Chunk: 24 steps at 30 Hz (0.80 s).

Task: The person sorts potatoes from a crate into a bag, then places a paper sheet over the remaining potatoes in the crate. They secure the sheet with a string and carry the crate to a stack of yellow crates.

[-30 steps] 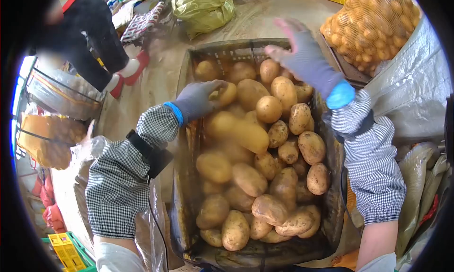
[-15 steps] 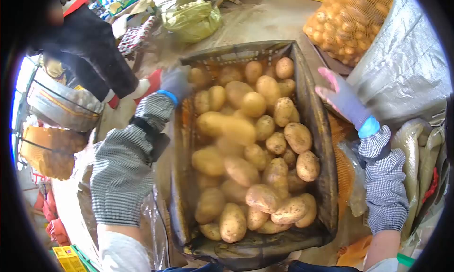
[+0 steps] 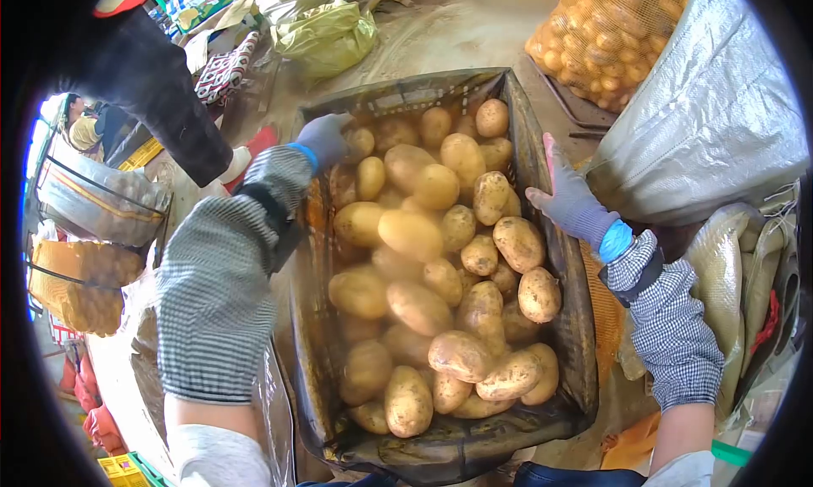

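A dark crate (image 3: 589, 368) full of potatoes (image 3: 457, 356) stands in front of me, several of them smeared with soil. At its far left corner, my left hand (image 3: 326, 140) in a grey glove reaches over the rim, its fingers closed about a potato (image 3: 361, 144). The palm side of that hand is hidden. My right hand (image 3: 572, 197), gloved in grey with pinkish fingertips, is at the right rim, fingers apart and holding nothing. Both forearms wear checked sleeves.
A mesh sack of potatoes (image 3: 611, 42) stands at the far right, beside a large silver sack (image 3: 703, 106). On the left is another person's leg (image 3: 161, 97). A yellowish plastic bag (image 3: 326, 38) lies behind the crate. Filled sacks (image 3: 89, 284) stand at the far left.
My right hand has moved left to the crate's right rim. My left hand has reached slightly further over the crate, and the potato by its fingers has shifted with it.
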### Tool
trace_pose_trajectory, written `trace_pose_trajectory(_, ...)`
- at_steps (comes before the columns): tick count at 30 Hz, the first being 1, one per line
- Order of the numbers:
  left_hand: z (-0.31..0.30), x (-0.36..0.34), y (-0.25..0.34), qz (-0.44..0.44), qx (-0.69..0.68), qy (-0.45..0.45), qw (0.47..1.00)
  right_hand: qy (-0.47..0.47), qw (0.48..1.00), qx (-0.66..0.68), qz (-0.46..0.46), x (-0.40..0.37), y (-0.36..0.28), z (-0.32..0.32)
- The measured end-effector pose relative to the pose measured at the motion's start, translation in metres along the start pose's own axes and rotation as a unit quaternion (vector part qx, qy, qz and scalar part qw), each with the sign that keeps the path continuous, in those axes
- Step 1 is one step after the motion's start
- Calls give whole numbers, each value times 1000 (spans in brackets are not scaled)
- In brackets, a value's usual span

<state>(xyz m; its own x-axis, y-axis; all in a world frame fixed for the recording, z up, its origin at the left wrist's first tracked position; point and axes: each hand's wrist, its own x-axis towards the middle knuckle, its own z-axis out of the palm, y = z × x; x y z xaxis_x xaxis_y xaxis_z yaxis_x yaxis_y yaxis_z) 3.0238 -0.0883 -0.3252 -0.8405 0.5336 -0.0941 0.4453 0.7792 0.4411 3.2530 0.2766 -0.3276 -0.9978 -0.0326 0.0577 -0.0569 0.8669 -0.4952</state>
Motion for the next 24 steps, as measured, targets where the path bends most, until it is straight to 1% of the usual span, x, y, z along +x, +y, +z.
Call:
trace_pose_trajectory(1, 0, -5, -5, -4, -87, -18, 996, -3, 999, -33, 27, 0, -9, -5)
trace_pose_trajectory(3, -16, -43, 13, 39, 33, 49, 998, -10, 992, -99, 81, 3, -26, -18)
trace_pose_trajectory(4, -18, -66, 18, 58, 91, 81, 991, 40, 992, -118, 2, 12, -24, -20)
trace_pose_trajectory(5, -9, -87, 14, 55, 123, 107, 985, 89, 984, -135, -78, 28, -20, -23)
trace_pose_trajectory(6, 1, -108, 8, 52, 155, 134, 977, 138, 966, -150, -158, 48, -16, -26)
trace_pose_trajectory(7, 8, -118, 4, 48, 187, 159, 968, 104, 964, -181, -166, 72, -12, -25)
trace_pose_trajectory(9, 17, -124, -5, 50, 130, 168, 976, 33, 952, -242, -183, 119, -10, -14)
trace_pose_trajectory(10, 20, -126, -9, 49, 101, 173, 978, -13, 941, -310, -138, 129, -19, -8)
trace_pose_trajectory(11, 19, -126, -5, 32, 107, 163, 980, -57, 920, -377, -93, 140, -31, -1)
trace_pose_trajectory(12, 17, -126, -2, 32, 104, 160, 981, -98, 890, -442, -50, 148, -41, 3)
trace_pose_trajectory(15, 16, -128, -2, 29, 90, 157, 983, -126, 828, -546, -33, 160, -56, 11)
trace_pose_trajectory(18, 15, -126, -6, 31, 68, 166, 983, -138, 850, -508, 14, 169, -59, 6)
trace_pose_trajectory(19, 16, -126, -7, 29, 59, 169, 983, -128, 854, -503, -28, 166, -54, -4)
trace_pose_trajectory(22, 16, -127, -2, 13, 51, 165, 985, -115, 895, -402, -155, 158, -27, -21)
trace_pose_trajectory(23, 15, -128, 0, 8, 54, 159, 986, -86, 922, -332, -178, 153, -21, -24)
trace_pose_trajectory(24, 15, -128, 3, 4, 53, 154, 987, -84, 931, -311, -169, 151, -15, -24)
